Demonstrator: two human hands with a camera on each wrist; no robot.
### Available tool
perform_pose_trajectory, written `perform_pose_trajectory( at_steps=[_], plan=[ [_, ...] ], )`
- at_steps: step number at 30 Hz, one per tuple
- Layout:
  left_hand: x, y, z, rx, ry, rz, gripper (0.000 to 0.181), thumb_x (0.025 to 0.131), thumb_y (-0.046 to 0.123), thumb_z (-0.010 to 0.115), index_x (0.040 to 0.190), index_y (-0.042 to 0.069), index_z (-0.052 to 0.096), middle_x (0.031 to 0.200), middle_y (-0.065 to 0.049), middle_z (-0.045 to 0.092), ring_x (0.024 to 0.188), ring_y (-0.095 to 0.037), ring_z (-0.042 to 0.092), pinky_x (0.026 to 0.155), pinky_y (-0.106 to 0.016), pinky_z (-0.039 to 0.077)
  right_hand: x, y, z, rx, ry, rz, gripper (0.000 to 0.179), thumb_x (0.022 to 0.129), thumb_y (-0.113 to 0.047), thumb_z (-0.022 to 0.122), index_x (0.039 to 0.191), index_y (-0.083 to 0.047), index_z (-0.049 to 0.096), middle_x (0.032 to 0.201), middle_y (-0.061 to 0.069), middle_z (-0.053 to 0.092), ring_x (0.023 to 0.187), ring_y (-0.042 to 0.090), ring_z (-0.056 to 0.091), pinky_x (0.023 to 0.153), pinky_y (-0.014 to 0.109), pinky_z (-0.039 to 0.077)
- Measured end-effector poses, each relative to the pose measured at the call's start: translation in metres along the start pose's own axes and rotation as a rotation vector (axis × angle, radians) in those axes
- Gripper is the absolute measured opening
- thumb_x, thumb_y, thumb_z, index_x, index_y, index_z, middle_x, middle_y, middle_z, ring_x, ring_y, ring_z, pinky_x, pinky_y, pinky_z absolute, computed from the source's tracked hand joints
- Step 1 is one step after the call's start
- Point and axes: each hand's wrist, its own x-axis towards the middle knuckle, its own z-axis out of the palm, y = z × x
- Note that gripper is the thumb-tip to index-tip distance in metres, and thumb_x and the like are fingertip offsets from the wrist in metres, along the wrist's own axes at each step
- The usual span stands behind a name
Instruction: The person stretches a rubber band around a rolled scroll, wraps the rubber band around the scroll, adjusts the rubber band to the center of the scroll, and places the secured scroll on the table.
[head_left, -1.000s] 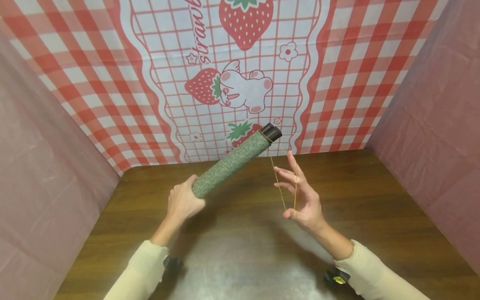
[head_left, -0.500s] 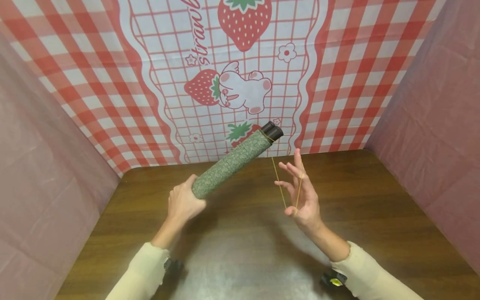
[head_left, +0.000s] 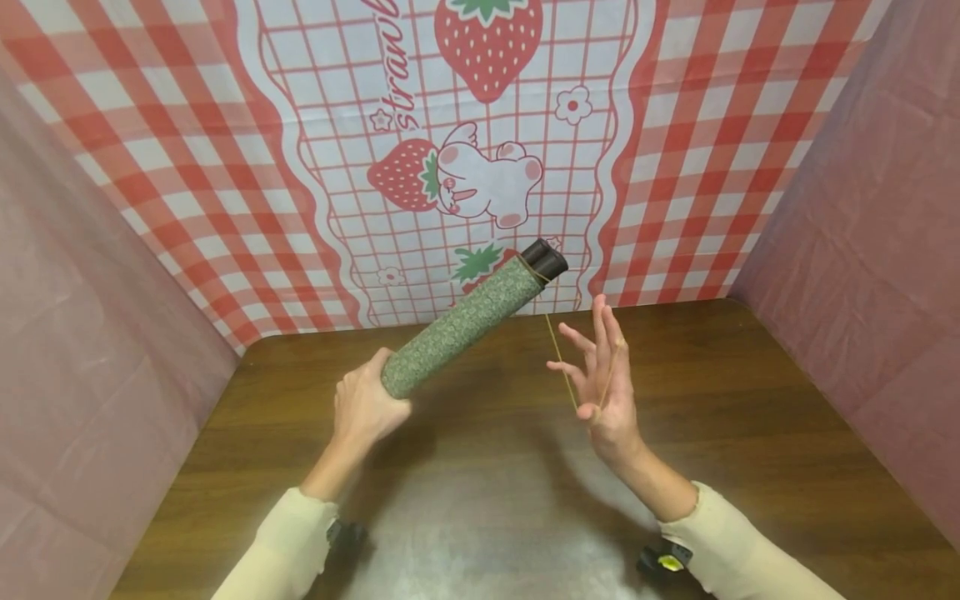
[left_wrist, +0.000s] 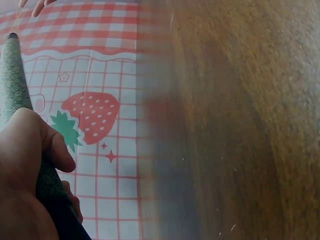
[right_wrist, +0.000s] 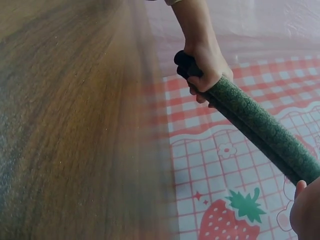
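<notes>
My left hand (head_left: 367,404) grips the lower end of a green patterned double roll (head_left: 461,327) with black ends, tilted up to the right above the table. In the right wrist view, the left hand (right_wrist: 207,62) wraps round the roll (right_wrist: 265,127) near its black ends. A thin yellow rubber band (head_left: 560,357) is stretched by my right hand (head_left: 611,396), whose fingers are spread and mostly straight. It runs round the thumb and up to the fingers. One strand rises toward the roll's upper end, where a thin band also encircles it; whether they join cannot be told.
Beneath the hands lies a brown wooden table (head_left: 480,500). Behind it hangs a red-and-white checked cloth (head_left: 697,167) with strawberry prints. Pink cloth walls (head_left: 862,317) stand at both sides.
The right hand has turned slightly and its fingers have straightened upward, with the rubber band strands shifting along. The left hand and the roll stay almost still.
</notes>
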Motion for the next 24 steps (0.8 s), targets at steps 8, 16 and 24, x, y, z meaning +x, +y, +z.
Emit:
perform_pose_trajectory(
  at_steps=[8, 16, 24],
  plan=[
    [-0.001, 0.0, 0.0, -0.034, 0.113, 0.066, 0.064, 0.062, 0.018, 0.081, 0.126, 0.014, 0.073, 0.102, -0.016, 0.083, 0.087, -0.042, 0.076, 0.078, -0.059, 0.061, 0.0, 0.0, -0.004, 0.054, 0.028, 0.083, 0.114, 0.098, -0.055, 0.083, 0.183, -0.027, 0.012, 0.194, 0.002, -0.001, 0.163, 0.027, 0.045, 0.115, 0.042, 0.056],
    [-0.003, -0.003, 0.002, -0.05, 0.171, 0.112, 0.065, 0.061, 0.017, 0.081, 0.126, 0.012, 0.074, 0.099, -0.017, 0.082, 0.086, -0.041, 0.075, 0.078, -0.059, 0.061, -0.002, 0.002, -0.01, 0.098, 0.004, 0.15, 0.121, 0.095, -0.063, 0.082, 0.183, -0.03, 0.005, 0.194, 0.0, 0.0, 0.167, 0.03, 0.036, 0.117, 0.047, 0.054],
    [-0.003, -0.006, 0.001, -0.067, 0.266, 0.201, 0.064, 0.058, 0.015, 0.079, 0.121, 0.008, 0.074, 0.094, -0.02, 0.08, 0.08, -0.043, 0.074, 0.072, -0.061, 0.061, -0.004, 0.005, -0.015, 0.145, -0.003, 0.178, 0.119, 0.096, -0.064, 0.081, 0.183, -0.027, 0.008, 0.194, 0.004, 0.005, 0.167, 0.03, 0.035, 0.118, 0.048, 0.054]
  ],
)
